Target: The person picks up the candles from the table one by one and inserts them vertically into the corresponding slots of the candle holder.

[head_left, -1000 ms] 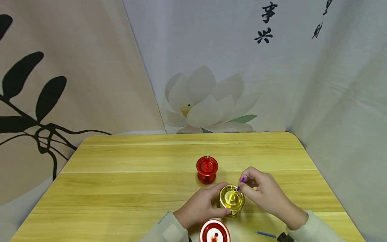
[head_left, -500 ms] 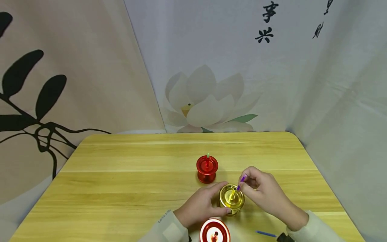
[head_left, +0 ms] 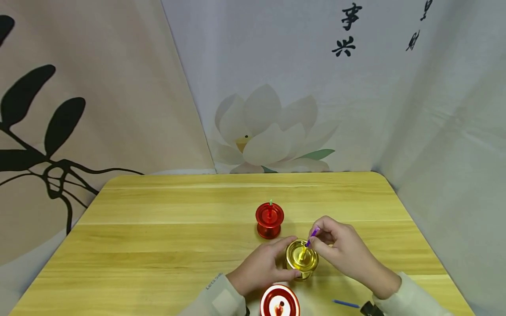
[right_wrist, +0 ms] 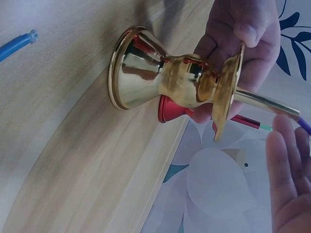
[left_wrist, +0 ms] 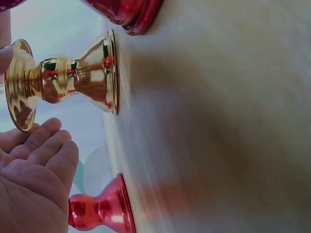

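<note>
A shiny gold candle holder (head_left: pixel 295 262), with a wide dish and an upright central tube (right_wrist: pixel 267 103), stands on its base on the table. My left hand (head_left: pixel 265 267) holds its dish from the left, thumb at the near rim and fingers at the far side. Between thumb and fingers, my right hand (head_left: pixel 343 248) pinches a thin purple stick (head_left: pixel 314 232). The stick slants down to the left, its lower tip right at the tube's mouth. In the right wrist view, only a short bit of the purple stick (right_wrist: pixel 303 124) shows at the tube's end.
Behind the gold holder stands a red candle holder (head_left: pixel 269 227) with a pale green tip in its tube. Another red candle holder (head_left: pixel 264 303) is at the near edge. A thin blue stick (head_left: pixel 345 303) lies by my right sleeve. Printed cloth hangs behind the wooden table (head_left: pixel 158 219).
My right hand has shifted slightly left, bringing the purple stick's lower tip from beside the tube to its mouth. The left hand keeps its hold on the gold candle holder.
</note>
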{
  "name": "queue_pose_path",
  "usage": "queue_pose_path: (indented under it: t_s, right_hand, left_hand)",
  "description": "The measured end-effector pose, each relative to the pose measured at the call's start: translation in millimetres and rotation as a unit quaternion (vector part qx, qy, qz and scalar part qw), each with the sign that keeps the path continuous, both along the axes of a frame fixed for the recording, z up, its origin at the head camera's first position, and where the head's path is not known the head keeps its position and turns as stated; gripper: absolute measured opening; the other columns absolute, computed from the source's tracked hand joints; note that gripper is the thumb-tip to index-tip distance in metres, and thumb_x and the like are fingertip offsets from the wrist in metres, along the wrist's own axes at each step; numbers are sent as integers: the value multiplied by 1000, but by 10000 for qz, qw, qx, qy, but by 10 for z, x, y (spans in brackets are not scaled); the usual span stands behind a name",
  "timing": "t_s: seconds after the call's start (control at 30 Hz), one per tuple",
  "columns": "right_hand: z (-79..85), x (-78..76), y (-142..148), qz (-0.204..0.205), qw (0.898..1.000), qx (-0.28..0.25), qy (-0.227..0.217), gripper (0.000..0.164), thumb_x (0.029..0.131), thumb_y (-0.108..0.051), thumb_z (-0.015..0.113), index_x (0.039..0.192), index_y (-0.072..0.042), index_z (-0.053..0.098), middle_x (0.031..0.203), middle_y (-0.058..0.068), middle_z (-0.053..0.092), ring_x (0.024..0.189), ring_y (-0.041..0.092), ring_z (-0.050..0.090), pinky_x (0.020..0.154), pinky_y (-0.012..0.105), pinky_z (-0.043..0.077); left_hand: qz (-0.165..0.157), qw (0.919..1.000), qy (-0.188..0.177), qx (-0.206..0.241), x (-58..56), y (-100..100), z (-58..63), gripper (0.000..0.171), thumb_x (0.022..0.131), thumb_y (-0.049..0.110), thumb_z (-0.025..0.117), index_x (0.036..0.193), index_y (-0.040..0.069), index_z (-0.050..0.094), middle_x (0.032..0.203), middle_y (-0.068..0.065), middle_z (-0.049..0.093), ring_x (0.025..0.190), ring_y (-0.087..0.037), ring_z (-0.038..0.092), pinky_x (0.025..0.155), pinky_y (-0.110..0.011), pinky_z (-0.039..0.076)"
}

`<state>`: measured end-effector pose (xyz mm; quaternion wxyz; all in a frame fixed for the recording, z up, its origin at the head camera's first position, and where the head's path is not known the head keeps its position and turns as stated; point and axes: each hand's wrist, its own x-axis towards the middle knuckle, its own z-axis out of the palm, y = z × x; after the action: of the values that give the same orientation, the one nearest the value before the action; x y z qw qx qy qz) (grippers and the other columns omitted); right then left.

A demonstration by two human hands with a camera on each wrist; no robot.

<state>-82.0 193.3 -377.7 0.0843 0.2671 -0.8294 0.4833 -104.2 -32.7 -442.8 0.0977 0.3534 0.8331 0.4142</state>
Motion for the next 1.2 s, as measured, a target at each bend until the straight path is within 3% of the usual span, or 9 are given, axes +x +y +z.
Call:
queue_pose_path:
  t_s: [0.4, 1.2]
  right_hand:
    - [-37, -13, -2, 24, 9996, 219, 156, 28, 86, 10, 67, 90, -17, 59, 86, -8, 67, 75, 5, 66, 63, 25, 58]
    - [-19, -2, -8, -48, 9995, 294, 39, 28, 84, 9, 70, 90, -17, 66, 89, -9, 68, 77, 5, 66, 69, 26, 59]
  left_hand:
    - [12, 10000, 28, -30, -3, 4, -5, 72, 87, 36, 80, 148, 14, 49, 138, 6, 58, 122, -4, 55, 106, -31, 46]
    - [9, 10000, -13, 82, -19, 17, -26, 69, 87, 35, 80, 147, 18, 50, 135, 11, 59, 119, -1, 56, 104, -31, 47]
